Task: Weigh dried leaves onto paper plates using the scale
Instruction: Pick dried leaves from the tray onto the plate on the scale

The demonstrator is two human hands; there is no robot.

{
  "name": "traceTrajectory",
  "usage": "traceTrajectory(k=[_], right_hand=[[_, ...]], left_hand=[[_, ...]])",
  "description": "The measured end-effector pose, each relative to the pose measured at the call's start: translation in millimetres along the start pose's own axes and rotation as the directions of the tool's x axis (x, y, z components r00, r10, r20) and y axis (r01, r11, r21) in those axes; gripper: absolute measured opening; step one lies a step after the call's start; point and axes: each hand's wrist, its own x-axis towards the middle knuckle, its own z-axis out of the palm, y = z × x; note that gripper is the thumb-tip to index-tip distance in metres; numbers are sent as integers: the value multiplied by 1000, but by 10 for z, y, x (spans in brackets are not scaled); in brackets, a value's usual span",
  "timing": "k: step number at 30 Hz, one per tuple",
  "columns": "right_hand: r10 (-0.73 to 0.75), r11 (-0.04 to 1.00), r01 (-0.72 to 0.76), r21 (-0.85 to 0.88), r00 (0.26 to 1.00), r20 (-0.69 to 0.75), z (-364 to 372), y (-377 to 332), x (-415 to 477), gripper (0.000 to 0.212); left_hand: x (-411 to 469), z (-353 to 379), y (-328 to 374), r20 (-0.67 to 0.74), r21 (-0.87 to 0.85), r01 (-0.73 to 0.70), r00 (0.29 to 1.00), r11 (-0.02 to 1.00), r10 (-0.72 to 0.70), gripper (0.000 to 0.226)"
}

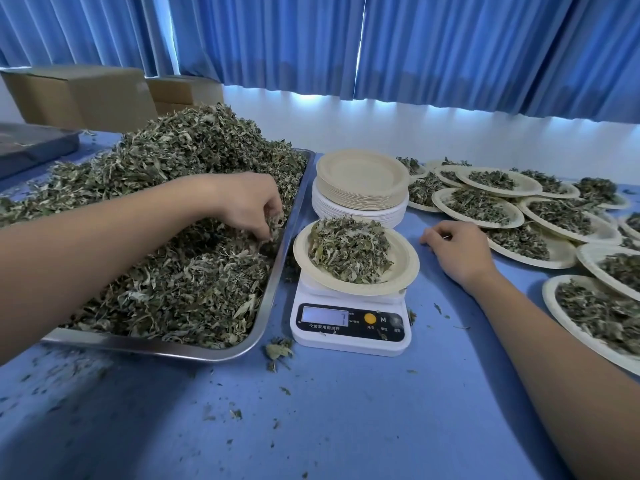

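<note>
A large heap of dried leaves (180, 174) fills a steel tray (273, 285) on the left. My left hand (249, 202) reaches into the heap near the tray's right rim, its fingertips pinched on a few leaves. A white digital scale (349, 323) stands right of the tray. It carries a paper plate (405, 261) with a mound of leaves (349, 251). My right hand (457, 247) rests knuckles-up on the blue table, to the right of that plate, fingers curled and holding nothing.
A stack of unused paper plates (362, 188) stands behind the scale. Several filled plates (519, 216) overlap at the right. Cardboard boxes (83, 95) and a grey tray (31, 143) sit at the back left. Leaf crumbs litter the blue table (346, 410).
</note>
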Motion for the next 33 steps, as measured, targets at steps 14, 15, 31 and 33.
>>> traceTrajectory(k=[14, 15, 31, 33], right_hand=[[-71, 896, -42, 443, 969, 236, -129, -235, -229, 44], [-66, 879, -97, 467, 945, 319, -157, -283, -257, 46], [217, 781, -396, 482, 897, 385, -992, -140, -360, 19], [271, 784, -392, 482, 913, 304, -1236, 52, -354, 20]], left_hand=[[67, 209, 298, -272, -197, 2, 961, 980, -57, 15], [86, 205, 304, -277, -201, 13, 958, 980, -69, 16], [562, 34, 1143, -52, -620, 39, 994, 784, -91, 21], [693, 57, 1428, -18, -729, 11, 999, 684, -36, 14]])
